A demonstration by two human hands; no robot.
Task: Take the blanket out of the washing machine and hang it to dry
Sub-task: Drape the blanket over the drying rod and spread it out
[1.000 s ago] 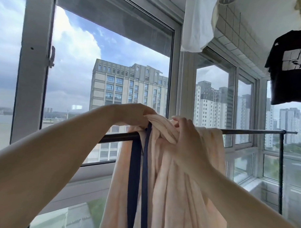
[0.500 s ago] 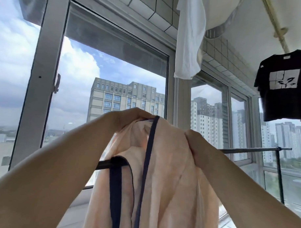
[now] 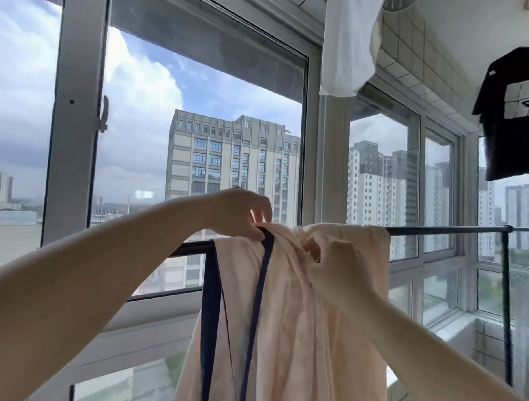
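Already the pale blanket [image 3: 295, 321] hung bunched over the dark rail [image 3: 454, 229]; above the rail, the left hand [image 3: 242, 213] pinched its navy-trimmed edge, and the right hand [image 3: 336, 263] grasped its folds.

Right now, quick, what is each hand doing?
Left hand: pinching the blanket at its dark trim, on top of the rail.
Right hand: fingers curled into bunched blanket folds, gripping it.
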